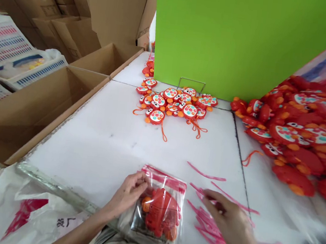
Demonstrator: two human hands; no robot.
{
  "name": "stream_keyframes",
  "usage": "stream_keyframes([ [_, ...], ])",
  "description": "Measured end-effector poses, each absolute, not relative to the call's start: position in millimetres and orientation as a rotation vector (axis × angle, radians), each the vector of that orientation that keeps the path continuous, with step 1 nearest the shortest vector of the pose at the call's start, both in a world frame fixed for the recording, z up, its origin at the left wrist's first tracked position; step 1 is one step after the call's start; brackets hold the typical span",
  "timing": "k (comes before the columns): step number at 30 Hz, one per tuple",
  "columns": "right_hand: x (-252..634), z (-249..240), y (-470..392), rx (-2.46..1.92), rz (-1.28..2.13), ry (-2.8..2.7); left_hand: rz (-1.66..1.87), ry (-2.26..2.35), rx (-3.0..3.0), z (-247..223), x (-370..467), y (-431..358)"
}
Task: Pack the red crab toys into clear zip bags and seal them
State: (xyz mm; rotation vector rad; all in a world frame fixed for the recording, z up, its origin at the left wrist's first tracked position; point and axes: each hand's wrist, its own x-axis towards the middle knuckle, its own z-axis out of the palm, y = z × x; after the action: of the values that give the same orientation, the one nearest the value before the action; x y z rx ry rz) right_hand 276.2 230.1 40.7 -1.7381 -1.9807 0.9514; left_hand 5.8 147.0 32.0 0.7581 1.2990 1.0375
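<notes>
A clear plastic bag (pixel 169 186) with a red sealing strip lies on the near edge of the white table (pixel 104 142). Inside it sits a red and orange toy (pixel 161 213). My left hand (pixel 126 195) rests on the bag's left side, fingers curled on the plastic near its top. My right hand (pixel 229 221) is just right of the bag, blurred, its fingertips over a heap of thin pink strips (pixel 211 231) on the table. Whether it pinches a strip I cannot tell.
A cluster of red toys (pixel 177 104) lies mid-table before a green board (pixel 238 40). A big heap of the same toys (pixel 301 135) fills the right. Open cardboard boxes (pixel 33 110) stand left. White plastic bags (pixel 35 213) hang at the near edge.
</notes>
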Motion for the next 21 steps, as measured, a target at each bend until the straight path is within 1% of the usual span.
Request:
stream_keyframes([
  [3, 234, 32, 234, -1.574, 1.295, -1.998, 1.037, 1.328, 0.781, 34, 6, 148],
  [6, 221, 23, 236, -1.414, 1.455, -1.979, 1.042, 1.357, 0.852, 33, 4, 148],
  [10, 228, 22, 234, -1.331, 1.470, -1.981, 1.020, 1.412, 0.855, 28, -3, 145],
  [13, 233, 20, 229, -1.350, 1.457, -1.987, 1.006, 1.472, 0.911, 29, -6, 145],
  [18, 228, 18, 219, -1.405, 1.402, -2.026, 0.997, 1.532, 1.015, 30, 1, 147],
  [21, 223, 26, 216, -1.336, 1.324, -2.145, 0.984, 1.515, 0.948, 29, 4, 143],
])
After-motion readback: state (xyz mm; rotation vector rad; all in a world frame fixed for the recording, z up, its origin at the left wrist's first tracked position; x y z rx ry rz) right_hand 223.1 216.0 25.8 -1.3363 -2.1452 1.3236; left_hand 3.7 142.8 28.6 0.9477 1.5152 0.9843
